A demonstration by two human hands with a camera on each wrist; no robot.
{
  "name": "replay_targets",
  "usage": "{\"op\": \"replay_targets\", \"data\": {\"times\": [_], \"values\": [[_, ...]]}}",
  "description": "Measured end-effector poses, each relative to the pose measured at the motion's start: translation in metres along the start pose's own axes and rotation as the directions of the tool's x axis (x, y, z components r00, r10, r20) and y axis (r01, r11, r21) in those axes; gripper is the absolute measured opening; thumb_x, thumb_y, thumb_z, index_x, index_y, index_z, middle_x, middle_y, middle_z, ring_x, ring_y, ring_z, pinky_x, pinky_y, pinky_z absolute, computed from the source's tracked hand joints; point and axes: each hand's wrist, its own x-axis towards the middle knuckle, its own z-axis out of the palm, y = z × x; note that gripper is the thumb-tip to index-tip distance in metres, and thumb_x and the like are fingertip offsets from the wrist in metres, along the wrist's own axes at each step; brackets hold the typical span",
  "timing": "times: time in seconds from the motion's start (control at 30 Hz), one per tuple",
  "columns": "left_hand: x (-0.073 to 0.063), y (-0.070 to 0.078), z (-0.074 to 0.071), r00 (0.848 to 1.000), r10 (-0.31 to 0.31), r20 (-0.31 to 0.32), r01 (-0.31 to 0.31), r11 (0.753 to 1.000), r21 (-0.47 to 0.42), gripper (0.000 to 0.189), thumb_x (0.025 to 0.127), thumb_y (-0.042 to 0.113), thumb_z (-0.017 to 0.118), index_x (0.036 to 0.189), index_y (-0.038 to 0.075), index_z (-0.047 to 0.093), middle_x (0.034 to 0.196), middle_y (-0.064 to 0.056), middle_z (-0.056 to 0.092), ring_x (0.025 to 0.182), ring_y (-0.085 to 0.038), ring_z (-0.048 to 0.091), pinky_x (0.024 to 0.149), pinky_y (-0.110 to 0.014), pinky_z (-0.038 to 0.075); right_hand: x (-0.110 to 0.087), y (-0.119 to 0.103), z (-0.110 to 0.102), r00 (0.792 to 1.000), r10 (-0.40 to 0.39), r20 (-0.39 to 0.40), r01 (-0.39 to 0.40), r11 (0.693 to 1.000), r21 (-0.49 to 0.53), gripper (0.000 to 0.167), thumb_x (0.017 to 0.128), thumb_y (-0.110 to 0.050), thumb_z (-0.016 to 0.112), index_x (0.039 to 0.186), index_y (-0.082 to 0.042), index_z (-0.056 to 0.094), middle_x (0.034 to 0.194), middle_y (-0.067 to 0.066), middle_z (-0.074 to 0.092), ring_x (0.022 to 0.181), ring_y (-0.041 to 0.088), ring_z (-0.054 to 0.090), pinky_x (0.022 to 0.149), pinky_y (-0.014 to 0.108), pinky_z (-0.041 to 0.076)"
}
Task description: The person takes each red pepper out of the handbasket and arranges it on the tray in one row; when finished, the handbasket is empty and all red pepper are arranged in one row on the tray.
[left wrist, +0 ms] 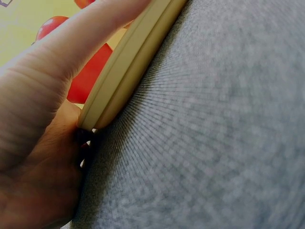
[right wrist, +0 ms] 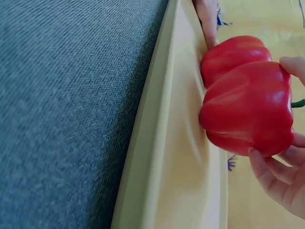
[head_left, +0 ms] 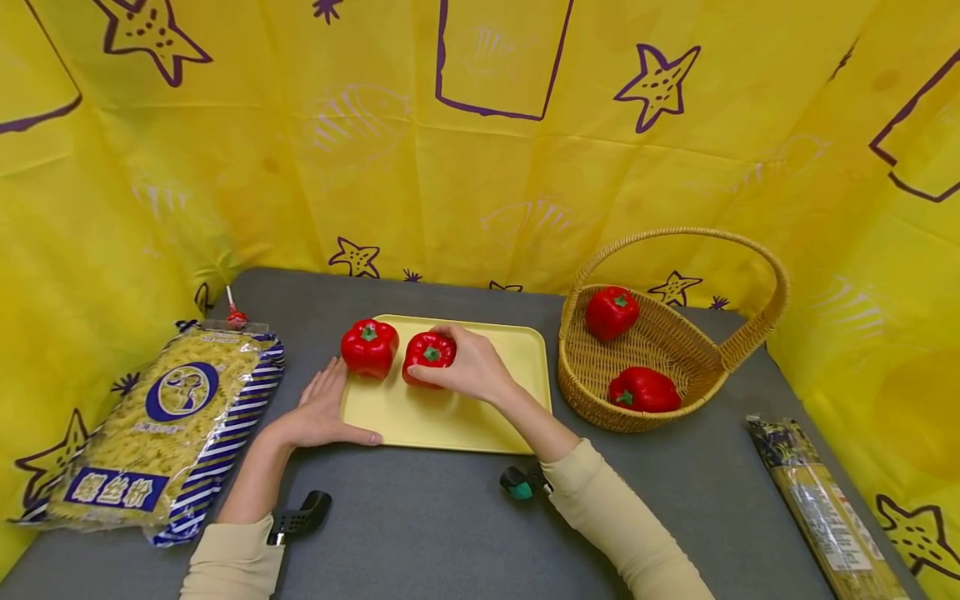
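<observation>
My right hand point(head_left: 474, 365) grips a red bell pepper point(head_left: 422, 348) between thumb and fingers over the yellow tray point(head_left: 480, 421). In the right wrist view this red bell pepper point(right wrist: 250, 107) is low at the tray, its green stem facing away from the tray floor. A second red bell pepper point(head_left: 370, 354) sits at the tray's left end, just beyond my left hand point(head_left: 324, 410). That hand rests at the tray's near left corner with straight fingers along the left side and the thumb along the front rim, as the left wrist view also shows.
Right of the tray stands a wicker basket point(head_left: 600, 408) with a tall handle, holding two red bell peppers point(head_left: 612, 313). A bag of spiral pasta point(head_left: 180, 417) lies at left, a lollipop point(head_left: 237, 317) behind it. A long noodle pack point(head_left: 825, 508) lies at far right.
</observation>
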Motion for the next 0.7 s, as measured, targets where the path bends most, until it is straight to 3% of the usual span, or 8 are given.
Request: {"op": "replay_targets", "data": {"times": [0.7], "values": [[0.002, -0.003, 0.001, 1.0, 0.016, -0.007, -0.016, 1.0, 0.002, 0.133, 0.068, 0.053, 0.083, 0.152, -0.006, -0.002, 0.158, -0.031, -0.004, 0.144, -0.048, -0.008, 0.111, -0.064, -0.005, 0.013, -0.007, 0.008, 1.0, 0.005, 0.012, -0.005, 0.999, -0.033, 0.069, 0.078, -0.056, 0.073, 0.132, -0.015, 0.056, 0.116, 0.001, 0.065, 0.1, 0.017, 0.061, 0.08, 0.03, 0.053]]}}
